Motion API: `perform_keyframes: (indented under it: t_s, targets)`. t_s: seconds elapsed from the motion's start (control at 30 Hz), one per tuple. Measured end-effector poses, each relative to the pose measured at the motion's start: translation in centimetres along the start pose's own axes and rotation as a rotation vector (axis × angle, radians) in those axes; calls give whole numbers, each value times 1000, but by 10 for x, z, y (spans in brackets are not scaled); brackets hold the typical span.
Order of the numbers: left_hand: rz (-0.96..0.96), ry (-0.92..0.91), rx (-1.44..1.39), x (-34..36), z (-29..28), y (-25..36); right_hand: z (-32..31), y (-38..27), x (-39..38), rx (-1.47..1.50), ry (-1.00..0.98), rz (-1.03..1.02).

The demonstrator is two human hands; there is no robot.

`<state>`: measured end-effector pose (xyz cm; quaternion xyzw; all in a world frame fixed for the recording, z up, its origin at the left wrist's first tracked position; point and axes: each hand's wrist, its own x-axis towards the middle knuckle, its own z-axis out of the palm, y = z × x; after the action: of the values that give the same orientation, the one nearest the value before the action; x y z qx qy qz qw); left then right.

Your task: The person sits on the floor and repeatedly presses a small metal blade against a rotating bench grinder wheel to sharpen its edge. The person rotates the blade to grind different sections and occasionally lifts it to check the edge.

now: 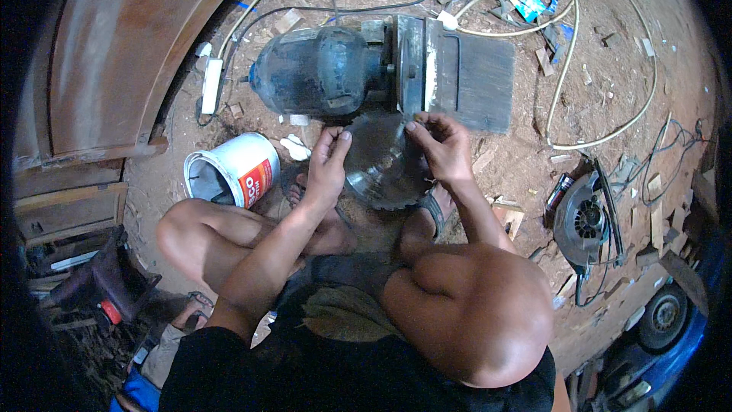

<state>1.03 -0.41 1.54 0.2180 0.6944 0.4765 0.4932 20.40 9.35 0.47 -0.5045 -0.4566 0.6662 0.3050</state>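
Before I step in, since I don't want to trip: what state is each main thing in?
Saw blade: held in both hands
Left hand: in a pinch grip
Right hand: in a pinch grip
White bucket: open, mouth leftward
Pale cable: loosely looped
Circular saw: set down, unheld
Blue motor machine: unheld; running unclear

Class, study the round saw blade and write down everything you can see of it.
The round saw blade is a flat, dark grey-brown disc that looks like metal, with teeth along its lower rim and bright glints near its middle. Its broad face is turned up toward the camera. The left hand grips its left edge and the right hand its upper right edge, with their fingers. It lies just below the dark machine in the picture; whether they touch is unclear.
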Motion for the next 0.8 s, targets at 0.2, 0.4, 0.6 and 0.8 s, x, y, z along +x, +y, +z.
perform_keyframes:
  t_s: [0.2,0.4,0.6,0.8]
  targets:
    - [433,93,381,-24,-1,14,-16,13,-20,120,-56,-27]
    - [757,2,376,-31,9,56,-25,-9,-33,234,-40,-22]
    - [818,-32,352,-30,7,60,-22,-15,-30,250,-56,-96]
    - [709,-10,382,-30,6,63,-22,-15,-29,252,-47,-61]
